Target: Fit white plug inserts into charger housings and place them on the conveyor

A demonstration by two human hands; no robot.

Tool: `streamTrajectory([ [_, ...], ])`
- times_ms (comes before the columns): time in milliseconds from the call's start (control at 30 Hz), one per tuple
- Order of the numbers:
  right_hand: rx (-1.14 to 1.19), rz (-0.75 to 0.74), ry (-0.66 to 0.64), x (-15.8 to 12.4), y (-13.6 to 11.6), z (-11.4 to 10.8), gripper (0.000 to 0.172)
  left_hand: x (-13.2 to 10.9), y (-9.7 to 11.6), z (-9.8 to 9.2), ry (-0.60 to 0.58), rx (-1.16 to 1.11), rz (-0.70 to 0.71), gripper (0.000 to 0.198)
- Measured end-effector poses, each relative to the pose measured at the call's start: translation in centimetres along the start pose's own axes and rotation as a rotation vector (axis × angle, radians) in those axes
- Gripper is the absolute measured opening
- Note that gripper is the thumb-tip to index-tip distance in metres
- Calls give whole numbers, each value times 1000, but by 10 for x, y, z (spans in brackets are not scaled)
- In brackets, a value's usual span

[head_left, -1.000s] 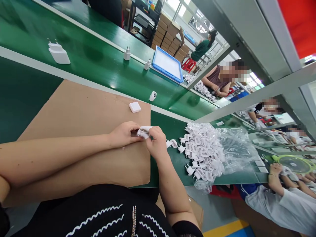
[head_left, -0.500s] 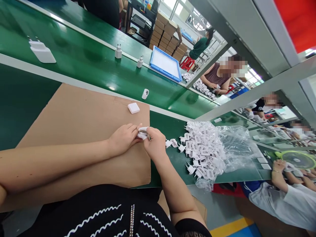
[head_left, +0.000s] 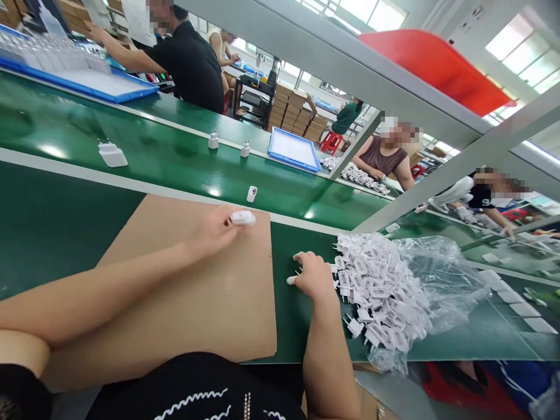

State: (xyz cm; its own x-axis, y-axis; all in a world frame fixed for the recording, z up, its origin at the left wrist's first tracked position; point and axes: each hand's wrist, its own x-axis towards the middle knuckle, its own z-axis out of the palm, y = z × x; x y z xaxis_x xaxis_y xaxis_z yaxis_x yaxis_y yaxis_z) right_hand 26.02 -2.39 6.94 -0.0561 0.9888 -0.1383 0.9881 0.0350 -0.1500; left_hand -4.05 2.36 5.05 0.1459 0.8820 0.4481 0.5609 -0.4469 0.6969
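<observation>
My left hand (head_left: 214, 230), slightly blurred, is over the cardboard sheet (head_left: 210, 291) with its fingers closed on a white charger housing (head_left: 243, 218). The housing is near the sheet's far right corner; whether it touches the cardboard I cannot tell. To the right, my right hand (head_left: 315, 273) reaches over the green table at the left edge of a heap of white plug housings (head_left: 376, 286). Its thumb and forefinger, with white tip covers, are spread apart. Metal pins of a plug show between them, and I see no firm grip.
A clear plastic bag (head_left: 450, 280) lies right of the heap. Beyond the cardboard runs a green belt (head_left: 175, 169) carrying a white charger (head_left: 112, 155) and a small housing (head_left: 252, 193). A blue-rimmed tray (head_left: 294, 150) and grey frame posts stand further off. Co-workers sit across and right.
My hands have parted. The left moved away from my body with a white housing; the right let go and moved right to the heap. The view has turned, showing another tray at left.
</observation>
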Motion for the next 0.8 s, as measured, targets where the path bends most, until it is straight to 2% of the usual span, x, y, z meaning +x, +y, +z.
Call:
streamTrajectory([
  [100,31,68,-96,8,2,4,42,49,-49,-12,125,165,-272,39],
  [200,38,57,-53,9,3,5,35,89,-92,-21,138,334,-426,34],
  [267,-13,40,-4,6,7,4,46,104,-108,-26,144,371,-476,30],
  [333,-54,45,-14,5,13,3,69,111,-113,-30,150,389,-517,29],
  [400,-56,72,-72,5,19,4,78,113,-111,-30,164,422,-554,36],
  [467,-29,92,-90,7,22,6,67,111,-105,-28,231,486,-519,55],
  [533,34,79,-38,11,20,9,50,110,-100,-24,280,568,-354,72],
  [567,73,65,-1,14,18,11,45,111,-98,-23,259,601,-236,76],
  [600,116,46,36,17,15,12,43,113,-98,-21,187,620,-121,77],
  [667,182,9,94,25,8,17,45,120,-101,-19,-54,617,20,76],
  [733,255,-31,151,34,4,22,48,130,-104,-17,-259,577,41,72],
  [800,384,-67,243,43,2,27,45,140,-105,-16,-354,535,13,63],
])
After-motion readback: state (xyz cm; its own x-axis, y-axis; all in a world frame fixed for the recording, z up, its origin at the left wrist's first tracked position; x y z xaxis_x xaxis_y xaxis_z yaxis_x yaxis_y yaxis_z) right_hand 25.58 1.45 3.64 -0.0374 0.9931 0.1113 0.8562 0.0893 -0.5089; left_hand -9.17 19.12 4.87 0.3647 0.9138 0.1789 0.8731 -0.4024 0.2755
